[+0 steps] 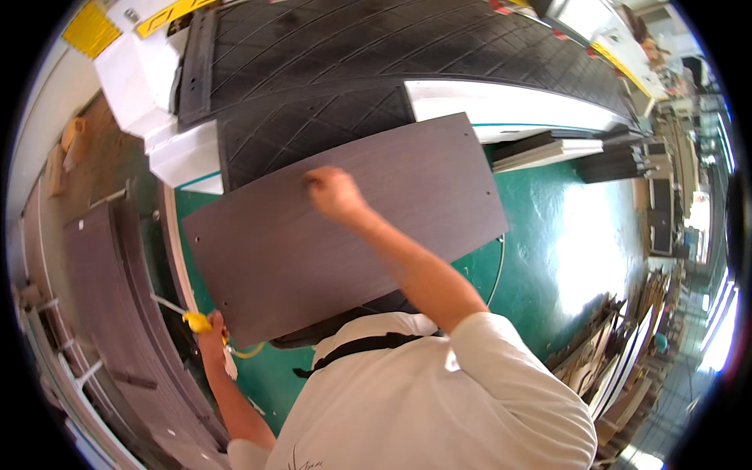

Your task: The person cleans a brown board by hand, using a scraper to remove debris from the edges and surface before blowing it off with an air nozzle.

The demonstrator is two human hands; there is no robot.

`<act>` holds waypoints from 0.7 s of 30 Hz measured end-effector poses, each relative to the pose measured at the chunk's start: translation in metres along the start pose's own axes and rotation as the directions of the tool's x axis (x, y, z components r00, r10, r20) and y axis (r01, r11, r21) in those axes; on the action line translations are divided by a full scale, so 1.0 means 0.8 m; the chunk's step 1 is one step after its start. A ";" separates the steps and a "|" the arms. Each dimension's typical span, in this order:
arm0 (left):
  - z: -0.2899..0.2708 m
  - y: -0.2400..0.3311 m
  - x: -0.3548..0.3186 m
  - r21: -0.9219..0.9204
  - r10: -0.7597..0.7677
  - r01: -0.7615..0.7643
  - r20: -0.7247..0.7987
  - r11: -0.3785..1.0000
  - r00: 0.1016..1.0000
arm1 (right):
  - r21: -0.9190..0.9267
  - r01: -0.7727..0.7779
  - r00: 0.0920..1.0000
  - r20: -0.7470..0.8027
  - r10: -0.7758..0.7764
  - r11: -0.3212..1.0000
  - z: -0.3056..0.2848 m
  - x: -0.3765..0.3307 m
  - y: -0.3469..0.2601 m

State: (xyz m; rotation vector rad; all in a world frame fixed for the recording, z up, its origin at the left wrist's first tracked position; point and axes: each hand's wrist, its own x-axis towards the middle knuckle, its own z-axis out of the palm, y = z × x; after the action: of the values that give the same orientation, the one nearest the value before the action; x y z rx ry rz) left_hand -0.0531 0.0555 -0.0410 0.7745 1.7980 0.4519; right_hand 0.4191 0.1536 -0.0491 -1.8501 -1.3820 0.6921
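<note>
One dark panel (345, 227), right hand (335, 193) pressing flat (ungripped), left hand (210, 329) gripping one yellow tool (197, 321)

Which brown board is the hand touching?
The big brown board in the middle, under the right hand. The other brown boards lie stacked at the left, untouched.

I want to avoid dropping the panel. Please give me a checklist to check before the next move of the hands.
1. Right hand rests on the brown panel: ok.
2. Left hand grips the yellow tool, not the panel: ok.
3. Panel's far edge lies over the black machine bed: ok.
4. Near edge supported: cannot tell, body hides it.
5. Green floor beside the panel free of obstacles: ok.
</note>
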 end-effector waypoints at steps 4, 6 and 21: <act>-0.001 -0.034 -0.043 0.087 -0.066 0.067 -0.015 0.994 0.998 | -0.272 0.326 0.943 0.027 -0.331 0.906 0.040 0.000 -0.002; -0.005 -0.050 -0.052 0.075 -0.116 0.119 -0.050 0.990 0.992 | -0.404 0.358 0.926 0.041 -0.375 0.842 0.021 0.010 0.030; 0.001 -0.054 -0.072 -0.006 -0.221 0.223 -0.175 0.975 0.959 | -0.439 -0.351 0.859 -0.503 0.098 0.827 -0.342 0.094 0.274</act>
State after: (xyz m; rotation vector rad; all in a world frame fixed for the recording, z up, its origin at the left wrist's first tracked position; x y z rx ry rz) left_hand -0.0528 -0.0157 -0.0294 0.5464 2.0276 0.3675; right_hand 0.7766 0.1262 -0.0604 -2.4390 -1.0884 -0.0578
